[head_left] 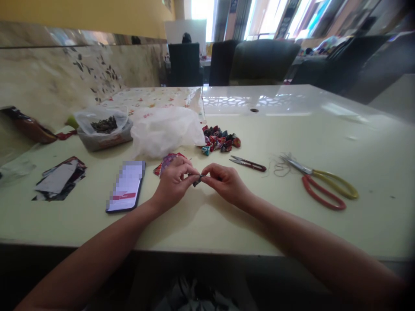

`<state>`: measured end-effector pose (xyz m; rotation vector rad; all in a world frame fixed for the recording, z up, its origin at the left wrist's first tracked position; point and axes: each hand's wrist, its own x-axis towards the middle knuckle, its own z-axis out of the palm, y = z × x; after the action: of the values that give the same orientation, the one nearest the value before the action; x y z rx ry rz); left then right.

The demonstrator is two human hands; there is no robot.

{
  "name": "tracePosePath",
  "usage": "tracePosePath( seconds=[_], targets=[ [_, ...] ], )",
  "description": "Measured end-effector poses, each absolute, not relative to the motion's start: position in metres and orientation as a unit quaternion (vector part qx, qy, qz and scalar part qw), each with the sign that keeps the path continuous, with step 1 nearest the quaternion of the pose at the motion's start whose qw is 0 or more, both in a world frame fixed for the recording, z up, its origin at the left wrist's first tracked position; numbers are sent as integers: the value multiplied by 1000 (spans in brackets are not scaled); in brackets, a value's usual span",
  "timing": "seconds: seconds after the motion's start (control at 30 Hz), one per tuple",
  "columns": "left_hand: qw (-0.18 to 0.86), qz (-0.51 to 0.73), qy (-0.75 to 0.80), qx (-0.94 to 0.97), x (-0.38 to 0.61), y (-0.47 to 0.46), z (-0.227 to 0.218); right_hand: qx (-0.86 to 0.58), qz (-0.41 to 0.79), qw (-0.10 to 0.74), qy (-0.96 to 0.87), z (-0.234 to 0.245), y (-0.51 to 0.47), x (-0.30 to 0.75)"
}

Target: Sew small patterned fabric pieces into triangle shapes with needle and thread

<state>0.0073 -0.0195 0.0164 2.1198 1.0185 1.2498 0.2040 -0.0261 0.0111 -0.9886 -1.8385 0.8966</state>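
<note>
Between my fingertips is a small dark piece of fabric (196, 181), pinched from both sides just above the table. My left hand (175, 181) grips its left side with thumb and fingers closed. From the other side my right hand (226, 180) pinches it; whether a needle is there too is too small to tell. Patterned fabric pieces (169, 160), red and purple, lie partly hidden behind my left hand. Beyond my hands sits a pile of small colourful fabric pouches (221, 140). Thread snips (249, 163) rest to the right of my right hand.
Large scissors (324, 181) with red and yellow handles lie at right beside loose thread (281, 167). A phone (126, 185) and dark fabric scraps (60, 179) are at left. Behind them stand an open bag of dried leaf-like bits (105, 136) and a white plastic bag (165, 129).
</note>
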Motion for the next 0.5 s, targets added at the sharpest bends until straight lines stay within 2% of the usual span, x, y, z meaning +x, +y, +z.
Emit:
tracePosePath(
  seconds=[0.33, 0.5],
  targets=[
    [402, 445, 406, 690, 13, -22, 16, -418, 306, 457, -723, 11, -34, 201],
    [415, 462, 393, 678, 12, -20, 12, -415, 320, 451, -723, 8, -32, 200]
  ],
)
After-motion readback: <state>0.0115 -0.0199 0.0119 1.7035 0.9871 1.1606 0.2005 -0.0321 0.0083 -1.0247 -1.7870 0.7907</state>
